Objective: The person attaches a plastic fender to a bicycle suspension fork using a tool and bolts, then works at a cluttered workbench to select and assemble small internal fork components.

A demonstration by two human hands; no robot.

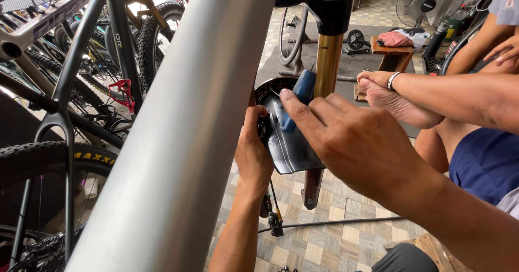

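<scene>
A big grey bike tube [178, 131] runs right in front of me. My right hand [351, 142] pinches a blue tool [300, 96] with its fingers pressed together, so the tip stays on the black fender [294, 153]. My left hand [253, 153] wraps tight on the fender's edge to keep it from wobbling. Behind is the gold fork leg [327, 61]. Another person's foot [397, 101] rests farther back. I see no box or bin here.

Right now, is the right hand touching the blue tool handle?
Touching. The head view shows the right hand with its fingers pressed against the blue tool handle, in front of the dark mudguard.
</scene>
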